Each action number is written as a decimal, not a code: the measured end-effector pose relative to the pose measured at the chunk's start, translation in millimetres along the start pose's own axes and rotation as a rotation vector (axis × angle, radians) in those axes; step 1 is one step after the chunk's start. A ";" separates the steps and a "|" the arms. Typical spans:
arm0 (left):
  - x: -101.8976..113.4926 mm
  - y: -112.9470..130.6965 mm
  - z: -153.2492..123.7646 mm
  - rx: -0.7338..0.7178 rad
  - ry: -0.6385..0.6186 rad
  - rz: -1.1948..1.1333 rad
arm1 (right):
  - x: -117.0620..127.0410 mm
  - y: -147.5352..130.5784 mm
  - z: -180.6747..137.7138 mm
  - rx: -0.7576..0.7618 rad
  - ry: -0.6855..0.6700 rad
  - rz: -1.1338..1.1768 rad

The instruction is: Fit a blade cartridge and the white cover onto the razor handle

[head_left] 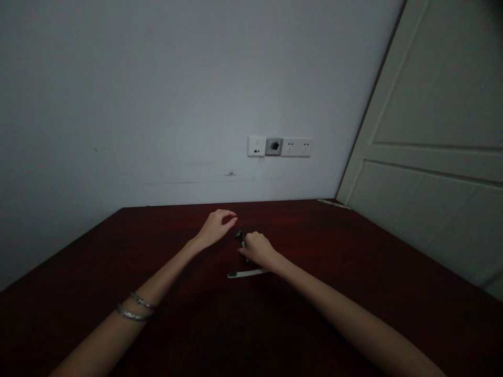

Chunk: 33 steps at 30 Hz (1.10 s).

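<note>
My right hand [257, 248] is closed around what looks like a razor [242, 242]. Its dark, T-shaped head points up and left out of my grip, and most of the handle is hidden by my fingers. To the left and a little farther back, my left hand [218, 226] hovers over the table with fingers curved and thumb apart, holding nothing. Just below my right hand lies a thin, flat white strip [248, 273] with a dark patch at its left end. My right wrist covers its other end.
The dark red wooden table [165, 324] reaches back to a pale wall. Wall sockets [296, 147] sit above its far edge. A white panelled door [436, 204] borders the right side, and a narrow pale strip [333, 203] lies in the far right corner.
</note>
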<state>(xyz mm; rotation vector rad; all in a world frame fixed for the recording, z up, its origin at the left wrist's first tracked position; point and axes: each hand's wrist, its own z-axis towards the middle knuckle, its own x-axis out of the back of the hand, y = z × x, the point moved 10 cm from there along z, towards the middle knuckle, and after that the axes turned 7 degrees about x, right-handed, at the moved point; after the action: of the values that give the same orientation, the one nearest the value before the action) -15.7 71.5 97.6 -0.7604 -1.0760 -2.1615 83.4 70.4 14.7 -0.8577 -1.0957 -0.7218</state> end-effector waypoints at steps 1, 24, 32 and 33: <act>-0.3 -1.2 -0.4 0.002 -0.004 -0.001 | -0.9 -0.9 -0.4 -0.005 -0.007 -0.012; -93.2 9.6 -15.0 -0.039 -0.440 0.076 | 80.9 168.3 -51.4 -0.310 0.108 -0.065; -122.5 20.7 -22.5 -0.089 -0.559 0.072 | 67.9 231.0 -92.9 -0.415 0.041 -0.084; -124.2 21.3 -22.9 -0.094 -0.562 0.066 | 65.9 233.1 -93.9 -0.416 0.034 -0.082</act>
<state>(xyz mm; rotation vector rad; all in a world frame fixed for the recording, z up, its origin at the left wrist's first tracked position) 76.0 73.9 8.1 -1.4840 -1.1951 -1.9982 341.5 98.0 4.4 -1.1510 -0.9683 -1.0511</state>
